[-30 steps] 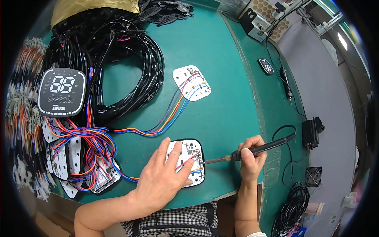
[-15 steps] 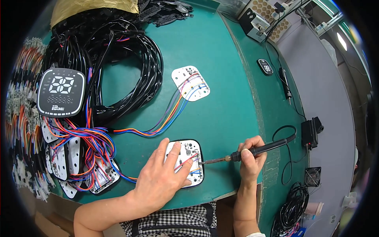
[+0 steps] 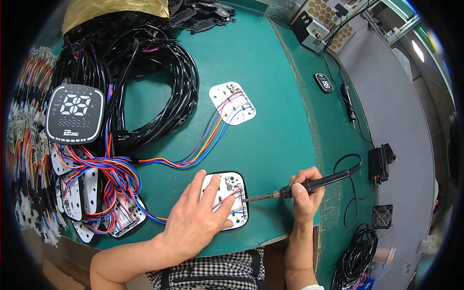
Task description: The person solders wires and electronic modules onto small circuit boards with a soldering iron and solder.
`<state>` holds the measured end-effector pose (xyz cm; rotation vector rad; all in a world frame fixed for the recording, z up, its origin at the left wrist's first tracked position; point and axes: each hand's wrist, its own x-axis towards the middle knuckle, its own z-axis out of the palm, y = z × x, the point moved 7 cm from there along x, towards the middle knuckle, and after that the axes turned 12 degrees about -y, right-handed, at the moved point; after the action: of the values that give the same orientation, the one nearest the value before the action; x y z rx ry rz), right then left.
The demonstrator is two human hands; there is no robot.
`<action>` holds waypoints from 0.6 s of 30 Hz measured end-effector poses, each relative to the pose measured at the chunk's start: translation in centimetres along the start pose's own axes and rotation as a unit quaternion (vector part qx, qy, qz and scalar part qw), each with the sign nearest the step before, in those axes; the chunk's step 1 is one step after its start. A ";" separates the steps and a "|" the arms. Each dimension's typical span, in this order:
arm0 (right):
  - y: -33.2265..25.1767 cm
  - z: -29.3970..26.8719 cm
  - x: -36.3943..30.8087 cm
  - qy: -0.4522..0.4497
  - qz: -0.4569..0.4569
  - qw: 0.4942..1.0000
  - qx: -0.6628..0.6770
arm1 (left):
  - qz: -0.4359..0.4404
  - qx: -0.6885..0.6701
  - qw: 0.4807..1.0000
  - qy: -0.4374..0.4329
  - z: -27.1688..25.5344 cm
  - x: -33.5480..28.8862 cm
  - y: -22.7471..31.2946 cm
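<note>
Near the table's front edge, a white circuit board [image 3: 237, 180] lies in a dark rounded housing. My left hand [image 3: 195, 212] holds it down from the left, index finger and thumb pressed by its coloured wires [image 3: 237, 210]. My right hand [image 3: 307, 195] grips a soldering iron [image 3: 323, 181] like a pen. The iron's tip reaches the right edge of the board, by the row of solder points; whether it touches cannot be made out. What lies beneath my left palm is hidden. A second white board [image 3: 232, 92] with wires attached rests farther back.
Coiled black cables [image 3: 186, 79] fill the back left, beside a display unit [image 3: 75, 116] and a tangle of coloured wires [image 3: 113, 169] with more boards. Bundled wire ends [image 3: 29, 145] line the far left. Rightward are a black power box [image 3: 378, 163], a small fan [image 3: 383, 217] and a second iron [image 3: 349, 104].
The soldering iron's tip has shifted slightly left over the board's edge, my right hand moving a little with it. My left hand stays in nearly the same place.
</note>
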<state>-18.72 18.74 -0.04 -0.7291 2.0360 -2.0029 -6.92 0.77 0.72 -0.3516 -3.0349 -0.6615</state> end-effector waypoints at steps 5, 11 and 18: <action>-0.1 0.1 0.0 -0.006 0.005 1.000 0.002 | 0.000 -0.002 1.000 0.003 -0.1 -0.1 0.0; -0.1 0.1 0.0 -0.006 0.007 1.000 -0.001 | 0.002 -0.001 1.000 0.002 -0.1 -0.1 0.0; -0.1 0.1 0.0 -0.010 0.008 1.000 0.003 | 0.003 0.003 1.000 0.004 0.0 -0.1 0.0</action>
<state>-18.62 18.63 0.07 -0.7257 2.0178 -1.9844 -6.79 0.76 0.77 -0.3568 -3.0261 -0.6508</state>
